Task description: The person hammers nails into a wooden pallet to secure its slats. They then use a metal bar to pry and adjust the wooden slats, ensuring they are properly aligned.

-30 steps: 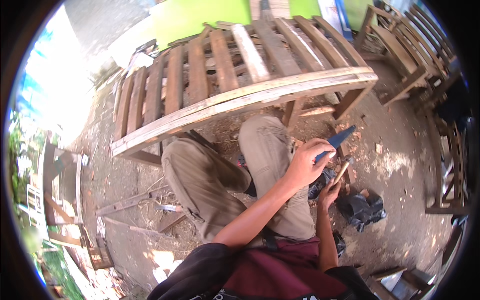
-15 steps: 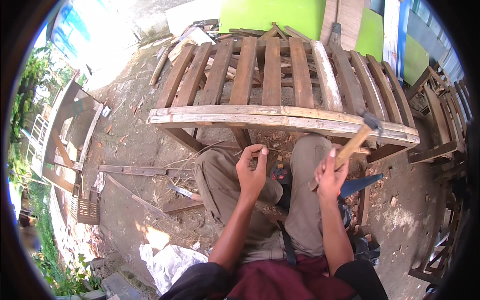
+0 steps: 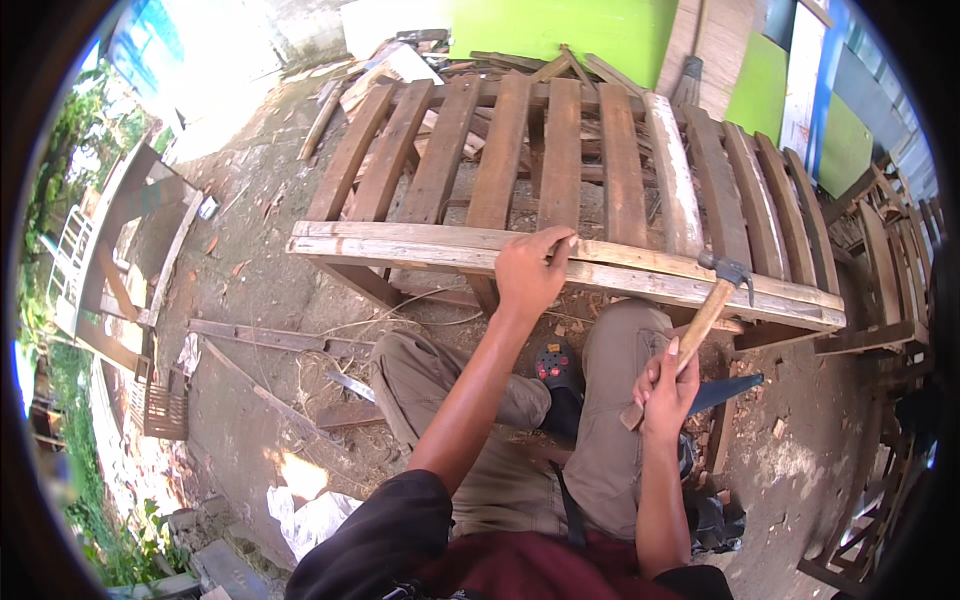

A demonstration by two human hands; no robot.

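Observation:
A slatted wooden frame [image 3: 560, 160] lies tilted on the dirt in front of me, its pale front rail [image 3: 400, 245] running across the view. My left hand [image 3: 530, 272] rests on that rail near its middle, fingers curled over the top edge, pinching something small I cannot make out. My right hand [image 3: 665, 385] is shut on the wooden handle of a hammer [image 3: 712, 305], whose metal head [image 3: 735, 268] sits just above the rail's right part. My knees in khaki trousers are below the rail.
Loose planks [image 3: 270, 338] and scrap wood lie on the dirt at left. More wooden frames [image 3: 885, 260] stand at right. Green panels [image 3: 570, 30] and a broom [image 3: 688, 85] lean at the back. A blue object [image 3: 735, 388] lies by my right knee.
My left hand has moved up from above my knee onto the front rail. The hammer in my right hand has dropped a little toward the rail. The view has shifted slightly.

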